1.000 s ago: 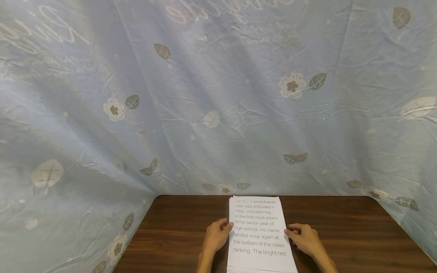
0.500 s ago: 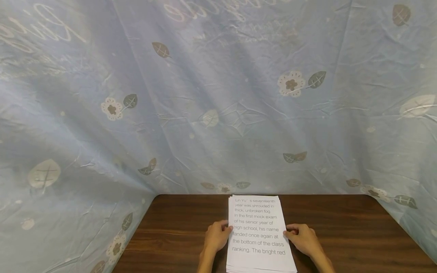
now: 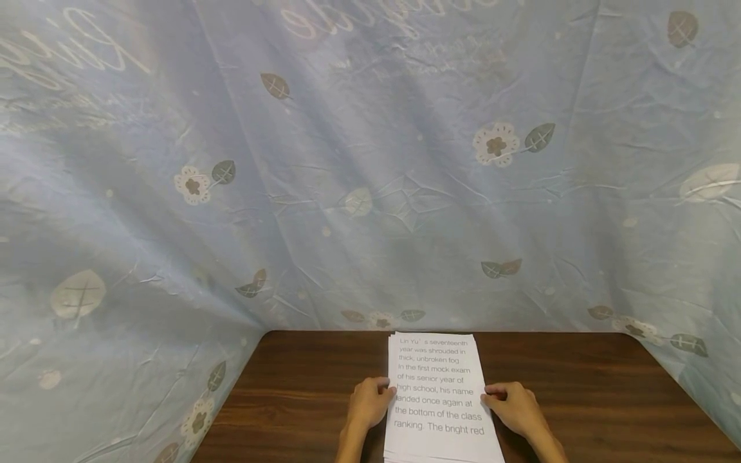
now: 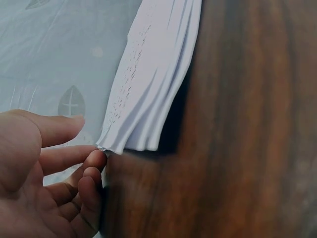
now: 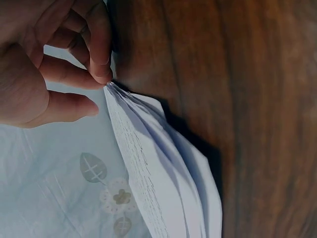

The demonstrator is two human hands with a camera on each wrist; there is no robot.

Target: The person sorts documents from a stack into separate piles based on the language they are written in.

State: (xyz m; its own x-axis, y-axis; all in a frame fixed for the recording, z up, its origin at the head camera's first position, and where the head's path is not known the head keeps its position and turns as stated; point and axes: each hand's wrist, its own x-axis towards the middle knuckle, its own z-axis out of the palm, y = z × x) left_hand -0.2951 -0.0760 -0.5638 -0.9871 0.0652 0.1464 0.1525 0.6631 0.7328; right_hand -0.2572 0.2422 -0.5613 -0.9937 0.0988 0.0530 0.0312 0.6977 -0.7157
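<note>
A stack of printed paper lies between my two hands on the table, large text facing up. At its left edge my left hand touches the sheets with its fingertips. My right hand is at the opposite edge, a little above the middle of the visible right side. The left wrist view shows the paper with its sheets spread apart, fingers against the edge and the thumb raised off it. Sheets bulge apart in the right wrist view too, fingertips at their edge and the thumb beside it.
The dark wooden table has rounded far corners. A pale blue cloth printed with leaves and flowers hangs behind it and along both sides. The stack's far end reaches nearly to the table's back edge.
Both hands have slid slightly toward me along the stack's side edges. The stack itself stays in nearly the same place, and the view shifts a little with the head.
</note>
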